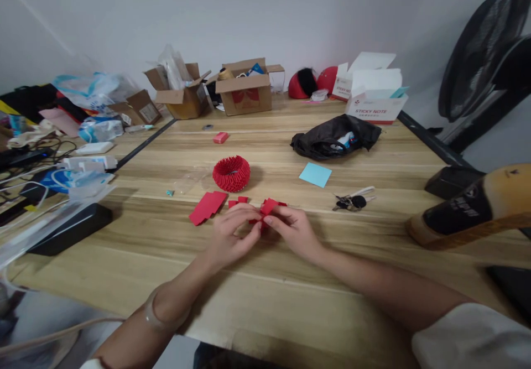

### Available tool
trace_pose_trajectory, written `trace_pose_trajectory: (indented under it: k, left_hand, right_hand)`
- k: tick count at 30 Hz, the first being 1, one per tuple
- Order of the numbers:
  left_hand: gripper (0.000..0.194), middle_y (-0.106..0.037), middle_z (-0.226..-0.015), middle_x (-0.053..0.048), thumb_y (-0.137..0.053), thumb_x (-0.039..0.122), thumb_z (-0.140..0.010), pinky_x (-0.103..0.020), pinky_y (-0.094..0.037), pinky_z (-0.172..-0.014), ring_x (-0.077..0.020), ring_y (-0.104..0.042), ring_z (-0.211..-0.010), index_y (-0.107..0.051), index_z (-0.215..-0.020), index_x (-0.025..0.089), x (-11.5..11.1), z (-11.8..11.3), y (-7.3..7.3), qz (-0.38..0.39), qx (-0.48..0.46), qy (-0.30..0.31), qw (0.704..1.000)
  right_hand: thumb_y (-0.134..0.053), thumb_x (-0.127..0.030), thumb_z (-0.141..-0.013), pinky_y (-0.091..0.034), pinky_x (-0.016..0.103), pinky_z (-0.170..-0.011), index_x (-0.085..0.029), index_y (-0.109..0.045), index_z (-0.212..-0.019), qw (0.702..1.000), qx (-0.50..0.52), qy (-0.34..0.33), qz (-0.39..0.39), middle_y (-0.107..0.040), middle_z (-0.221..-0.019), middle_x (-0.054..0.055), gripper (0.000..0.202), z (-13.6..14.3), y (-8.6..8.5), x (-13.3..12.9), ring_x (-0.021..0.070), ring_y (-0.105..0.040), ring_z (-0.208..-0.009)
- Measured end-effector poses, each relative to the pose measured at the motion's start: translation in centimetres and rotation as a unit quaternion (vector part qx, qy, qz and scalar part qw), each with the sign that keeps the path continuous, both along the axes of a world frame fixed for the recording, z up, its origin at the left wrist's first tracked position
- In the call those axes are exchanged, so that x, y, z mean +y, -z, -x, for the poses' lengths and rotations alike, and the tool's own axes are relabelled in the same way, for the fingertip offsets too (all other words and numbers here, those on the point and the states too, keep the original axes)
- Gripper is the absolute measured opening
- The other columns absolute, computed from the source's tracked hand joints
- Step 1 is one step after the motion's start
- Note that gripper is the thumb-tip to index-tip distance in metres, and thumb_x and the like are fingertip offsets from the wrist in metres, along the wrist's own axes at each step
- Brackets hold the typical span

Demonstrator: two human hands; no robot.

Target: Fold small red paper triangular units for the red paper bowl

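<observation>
My left hand (233, 235) and my right hand (297, 233) meet over the wooden table, fingertips pinched around a piece of red paper (269, 207). Folds show in it, though the fingers cover part of its shape. Just behind the left fingers lie small red paper pieces (238, 201). To the left is a flat stack of red paper (207, 207) with uneven edges. Farther back stands a round, bowl-like red ring (231, 174) made of many folded paper pieces.
A light blue sheet (315, 175), keys (352, 201) and a black bag (336, 136) lie to the right. A large bottle (473, 206) stands at far right. Cardboard boxes (244, 95) line the back. Cables and a black box (74, 228) crowd the left.
</observation>
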State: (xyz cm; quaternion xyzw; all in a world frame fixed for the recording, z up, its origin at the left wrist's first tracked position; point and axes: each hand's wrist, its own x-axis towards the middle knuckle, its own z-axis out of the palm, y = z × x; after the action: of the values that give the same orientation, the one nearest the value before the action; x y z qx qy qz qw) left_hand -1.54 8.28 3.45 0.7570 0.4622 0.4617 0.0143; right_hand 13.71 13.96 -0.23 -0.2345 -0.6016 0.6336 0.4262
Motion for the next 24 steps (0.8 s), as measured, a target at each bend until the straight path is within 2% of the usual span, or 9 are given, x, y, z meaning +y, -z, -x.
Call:
trace_pose_trajectory:
  k: [4,10,14,18,24]
  left_hand:
    - [0.005,-0.073,-0.08,-0.007,-0.065,0.015,-0.078,-0.034,-0.057,-0.078,-0.0172,-0.068,-0.076,-0.07,-0.079,0.017,0.0,0.2,0.0,0.024,-0.014,-0.008,1.0]
    - [0.009,-0.075,-0.088,-0.009,-0.07,0.025,-0.078,-0.036,-0.057,-0.082,-0.0203,-0.07,-0.084,-0.072,-0.084,0.018,0.0,0.4,0.2,0.105,-0.112,-0.074,0.985]
    - [0.013,-0.076,-0.09,-0.009,-0.072,0.026,-0.077,-0.034,-0.057,-0.083,-0.0199,-0.071,-0.084,-0.074,-0.086,0.017,0.2,0.4,0.7,0.158,-0.193,-0.052,0.967]
    - [0.014,-0.075,-0.084,-0.008,-0.075,0.027,-0.073,-0.031,-0.059,-0.076,-0.0184,-0.07,-0.077,-0.074,-0.083,0.017,0.3,0.3,1.1,0.177,-0.268,-0.04,0.946]
    - [0.01,-0.074,-0.079,-0.006,-0.074,0.022,-0.074,-0.026,-0.056,-0.069,-0.015,-0.067,-0.071,-0.073,-0.083,0.017,0.3,0.3,1.3,0.179,-0.294,-0.03,0.938]
  right_hand:
    - [-0.065,-0.04,-0.08,-0.049,0.028,-0.066,-0.019,-0.071,-0.078,1.0,-0.018,0.009,-0.008,-0.069,-0.076,0.003,0.022,0.0,0.1,0.2,0.0161,-0.06,-0.07]
    - [-0.061,-0.04,-0.083,-0.044,0.026,-0.06,-0.018,-0.068,-0.072,0.999,-0.039,-0.017,-0.019,-0.062,-0.068,0.001,0.025,0.0,0.2,0.1,0.0139,-0.054,-0.062]
    - [-0.059,-0.042,-0.085,-0.042,0.024,-0.057,-0.017,-0.067,-0.067,0.997,-0.056,-0.035,-0.035,-0.061,-0.065,0.001,0.032,0.0,0.4,0.2,0.0129,-0.051,-0.06]
    - [-0.059,-0.043,-0.085,-0.041,0.023,-0.054,-0.017,-0.067,-0.067,0.997,-0.057,-0.048,-0.035,-0.061,-0.063,0.001,0.033,0.0,0.6,0.1,0.0123,-0.051,-0.058]
    - [-0.063,-0.043,-0.082,-0.049,0.026,-0.058,-0.017,-0.068,-0.072,0.999,-0.034,-0.036,0.016,-0.067,-0.068,0.003,0.028,0.1,0.5,0.1,0.0131,-0.059,-0.06]
